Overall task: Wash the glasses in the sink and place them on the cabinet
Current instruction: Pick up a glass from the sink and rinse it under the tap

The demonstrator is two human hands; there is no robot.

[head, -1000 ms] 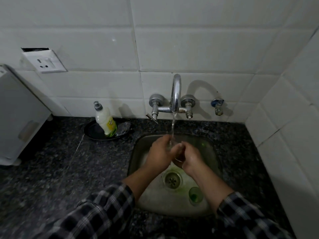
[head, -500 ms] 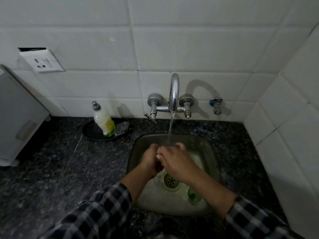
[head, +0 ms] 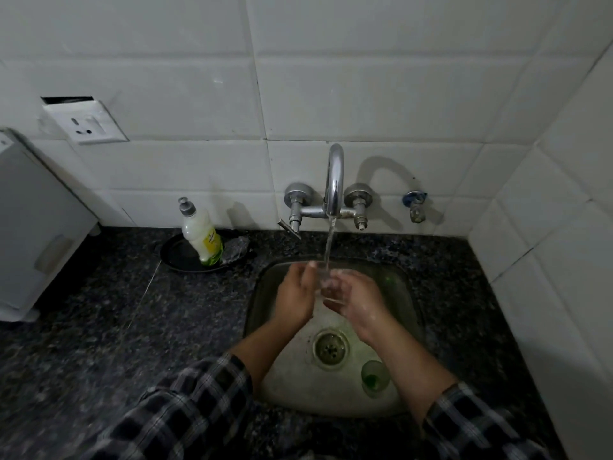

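Note:
A small clear glass (head: 324, 283) is held under the running water from the chrome tap (head: 333, 180), over the steel sink (head: 282, 390). My left hand (head: 295, 295) wraps its left side and my right hand (head: 356, 300) cups its right side and bottom; the glass is mostly hidden by fingers and water. A second small glass (head: 374, 377) with green liquid in its bottom stands in the sink's near right part, right of the drain (head: 330, 347).
A dish-soap bottle (head: 200, 235) stands on a black dish (head: 179, 257) with a scrubber, on the dark granite counter (head: 116, 327) left of the sink. A white appliance (head: 30, 227) is at far left. Tiled walls close the back and right.
My right hand lay over the left half a second ago; now the two hands are side by side, higher under the stream, with the glass between them.

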